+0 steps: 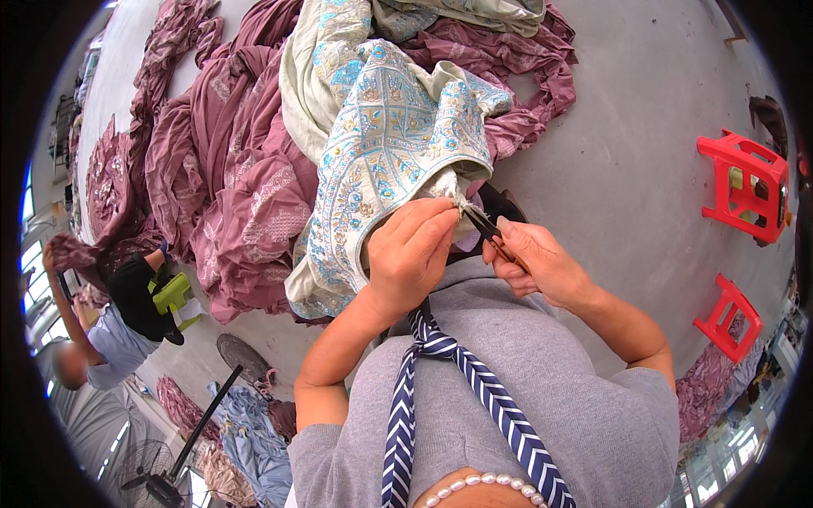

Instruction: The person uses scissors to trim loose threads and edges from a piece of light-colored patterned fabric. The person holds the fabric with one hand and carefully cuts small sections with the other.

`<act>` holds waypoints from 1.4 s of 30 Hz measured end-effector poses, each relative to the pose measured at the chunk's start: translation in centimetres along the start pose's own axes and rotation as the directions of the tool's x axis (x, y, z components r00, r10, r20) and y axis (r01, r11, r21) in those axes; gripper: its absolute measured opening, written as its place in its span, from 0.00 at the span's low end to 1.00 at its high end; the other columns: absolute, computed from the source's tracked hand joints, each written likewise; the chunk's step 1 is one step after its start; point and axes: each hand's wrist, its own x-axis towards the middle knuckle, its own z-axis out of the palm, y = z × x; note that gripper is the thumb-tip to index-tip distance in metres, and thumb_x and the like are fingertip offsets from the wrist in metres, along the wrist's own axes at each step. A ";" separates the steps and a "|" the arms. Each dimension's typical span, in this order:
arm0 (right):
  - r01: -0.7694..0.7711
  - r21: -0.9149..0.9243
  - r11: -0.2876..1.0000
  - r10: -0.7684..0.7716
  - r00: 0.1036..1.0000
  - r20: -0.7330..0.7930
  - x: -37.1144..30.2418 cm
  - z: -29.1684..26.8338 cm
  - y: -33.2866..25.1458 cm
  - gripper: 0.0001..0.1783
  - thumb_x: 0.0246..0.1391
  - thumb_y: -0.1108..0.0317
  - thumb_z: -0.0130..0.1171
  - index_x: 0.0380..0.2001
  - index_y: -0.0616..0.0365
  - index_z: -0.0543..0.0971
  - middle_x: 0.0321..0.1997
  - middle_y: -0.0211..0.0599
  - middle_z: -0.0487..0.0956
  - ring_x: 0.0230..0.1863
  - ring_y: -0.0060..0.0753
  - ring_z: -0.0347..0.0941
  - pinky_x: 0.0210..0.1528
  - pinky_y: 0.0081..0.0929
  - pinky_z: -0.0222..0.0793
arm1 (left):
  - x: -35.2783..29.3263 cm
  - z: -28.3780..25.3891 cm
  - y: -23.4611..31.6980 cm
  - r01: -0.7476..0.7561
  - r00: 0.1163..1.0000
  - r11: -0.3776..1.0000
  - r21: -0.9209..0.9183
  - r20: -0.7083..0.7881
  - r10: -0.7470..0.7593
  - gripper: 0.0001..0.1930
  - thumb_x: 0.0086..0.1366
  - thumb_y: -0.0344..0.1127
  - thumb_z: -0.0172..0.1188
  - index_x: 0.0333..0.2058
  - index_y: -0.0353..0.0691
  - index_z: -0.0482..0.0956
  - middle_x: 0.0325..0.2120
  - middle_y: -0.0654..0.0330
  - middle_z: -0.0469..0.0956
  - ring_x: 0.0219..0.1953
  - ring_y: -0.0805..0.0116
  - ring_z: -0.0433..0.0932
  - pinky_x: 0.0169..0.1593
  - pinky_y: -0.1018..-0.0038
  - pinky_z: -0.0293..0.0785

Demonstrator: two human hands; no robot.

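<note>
A pale cream garment (pixel 385 127) with turquoise and gold embroidery lies across my lap and over the heap in front of me. My left hand (pixel 412 251) is closed, pinching a bunched, frayed bit of its light cloth (pixel 458 200) near the curved edge. In my right hand (pixel 542 262) is a small pair of thread snips (pixel 481 222), with dark blades and a brownish handle. The blade tips point up and left and meet the pinched cloth. Whether the blades are closed on it is hard to make out.
Mauve patterned cloth (pixel 246 169) is heaped on the grey floor (pixel 627 102) ahead and left. Two red stools (pixel 745 186) stand at right. At far left a person (pixel 118 339) handles mauve cloth beside a green stool (pixel 174 296). A black fan (pixel 161 483) stands lower left.
</note>
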 end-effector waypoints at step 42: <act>0.040 -0.611 0.791 -0.178 0.970 -0.167 0.6 -0.9 -1.4 0.21 0.62 0.57 0.48 0.25 0.65 0.74 0.17 0.30 0.67 0.21 0.20 0.61 0.24 0.24 0.60 | -0.7 1.1 -0.4 -0.188 0.978 0.958 0.218 -0.049 0.203 0.14 0.43 0.23 0.61 0.34 0.34 0.78 0.41 0.55 0.75 0.39 0.57 0.75 0.39 0.68 0.74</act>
